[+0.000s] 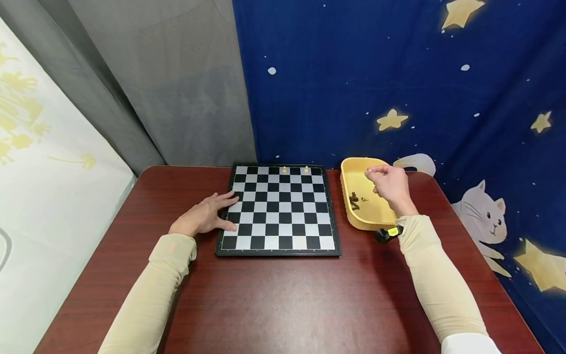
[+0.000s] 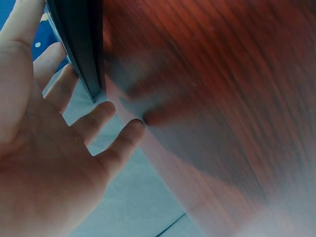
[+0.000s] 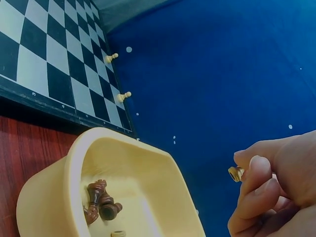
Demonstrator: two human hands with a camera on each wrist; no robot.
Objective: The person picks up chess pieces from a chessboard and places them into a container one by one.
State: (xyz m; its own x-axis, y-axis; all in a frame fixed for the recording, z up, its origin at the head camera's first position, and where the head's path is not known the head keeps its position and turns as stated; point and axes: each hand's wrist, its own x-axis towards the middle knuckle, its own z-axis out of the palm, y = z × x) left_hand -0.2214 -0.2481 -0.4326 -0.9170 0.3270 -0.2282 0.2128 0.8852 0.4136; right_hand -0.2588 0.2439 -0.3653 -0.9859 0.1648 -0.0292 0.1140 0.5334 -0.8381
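Note:
A black-and-white chessboard [image 1: 278,209] lies on the table. On its far row stand two pale chess pieces [image 3: 123,97], set apart from each other. My left hand [image 1: 205,215] rests at the board's left edge with fingers spread; the left wrist view shows its straight fingers [image 2: 121,145] beside the dark board side. Over the yellow tub [image 1: 369,223], to the right of the board, is my right hand [image 1: 391,187]. Between thumb and index finger it pinches a small pale chess piece [image 3: 236,173], mostly hidden by the fingertips. Inside the tub lie several brown chess pieces [image 3: 101,200] and a pale piece [image 1: 364,199].
The reddish-brown table [image 1: 274,300] extends in front of the board and to both sides. A blue curtain [image 1: 318,88] with stars and a grey curtain [image 1: 177,83] hang close behind its far edge. A black wrist strap part [image 1: 383,236] sits beside the tub's near corner.

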